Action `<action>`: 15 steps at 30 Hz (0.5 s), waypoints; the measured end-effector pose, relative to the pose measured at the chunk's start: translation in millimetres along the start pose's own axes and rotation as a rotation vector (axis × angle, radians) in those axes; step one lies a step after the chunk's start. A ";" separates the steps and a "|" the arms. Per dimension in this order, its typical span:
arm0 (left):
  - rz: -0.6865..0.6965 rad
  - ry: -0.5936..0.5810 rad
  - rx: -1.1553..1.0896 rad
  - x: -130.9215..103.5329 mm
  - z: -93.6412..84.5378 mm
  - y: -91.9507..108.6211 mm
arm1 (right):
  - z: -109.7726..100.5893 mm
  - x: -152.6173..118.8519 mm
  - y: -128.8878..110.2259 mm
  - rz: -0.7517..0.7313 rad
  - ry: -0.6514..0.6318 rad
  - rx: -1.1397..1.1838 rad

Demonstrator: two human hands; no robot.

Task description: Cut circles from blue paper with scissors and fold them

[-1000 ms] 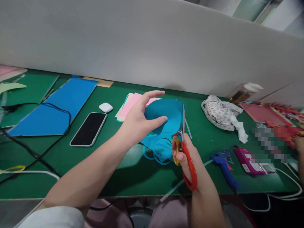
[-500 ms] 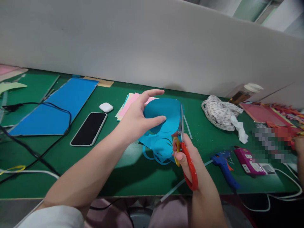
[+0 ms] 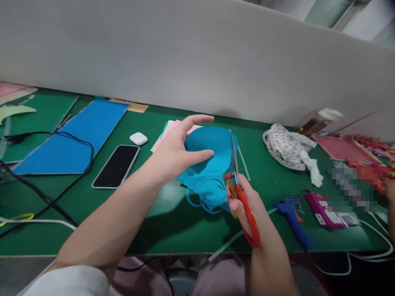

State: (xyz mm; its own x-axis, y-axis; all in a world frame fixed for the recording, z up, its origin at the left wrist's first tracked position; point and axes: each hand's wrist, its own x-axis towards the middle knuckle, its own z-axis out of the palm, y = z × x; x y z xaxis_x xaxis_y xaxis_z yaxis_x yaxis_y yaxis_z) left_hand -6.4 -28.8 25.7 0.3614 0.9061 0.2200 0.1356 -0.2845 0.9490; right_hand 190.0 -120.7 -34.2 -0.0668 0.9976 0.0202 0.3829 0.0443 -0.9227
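My left hand [image 3: 180,150] grips a rounded sheet of blue paper [image 3: 220,142] by its left side. The thumb lies on top, the index finger is raised, and the other fingers are hidden beneath the sheet. In my right hand [image 3: 247,201] is a pair of scissors [image 3: 251,222] with red and yellow handles. Their blades point away from me along the right edge of the paper. Below the sheet, curled blue paper strips [image 3: 212,193] lie on the green table.
A phone [image 3: 116,166], a white earbud case [image 3: 138,139] and a blue board [image 3: 77,139] lie left. Coloured paper [image 3: 163,133] sits behind my left hand. To the right are a cloth pouch [image 3: 285,146], a glue gun [image 3: 293,220] and a magenta power strip [image 3: 324,209].
The scissors have tilted slightly, their tips swinging a little to the left and their handles to the right. My left hand and the blue paper have barely moved.
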 end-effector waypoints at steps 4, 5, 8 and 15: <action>0.006 -0.017 -0.016 0.6 -1.9 0.1 | -2.5 -0.1 2.4 -0.012 -0.037 -0.009; 0.007 -0.021 -0.021 0.7 -2.2 0.2 | -2.8 -0.1 2.6 -0.008 -0.042 -0.010; 0.004 -0.033 -0.022 0.6 -2.8 0.7 | -3.1 -0.3 2.4 0.001 -0.051 -0.016; 0.011 -0.035 -0.026 0.3 -3.8 0.6 | -5.6 -1.9 1.2 0.001 -0.057 -0.045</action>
State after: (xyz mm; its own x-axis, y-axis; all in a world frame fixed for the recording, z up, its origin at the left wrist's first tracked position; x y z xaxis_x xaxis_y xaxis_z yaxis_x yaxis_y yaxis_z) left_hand -9.8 -27.6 27.2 0.3949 0.8913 0.2226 0.1078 -0.2855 0.9523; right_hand 195.7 -122.2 -33.2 -0.1185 0.9929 -0.0035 0.4236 0.0473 -0.9046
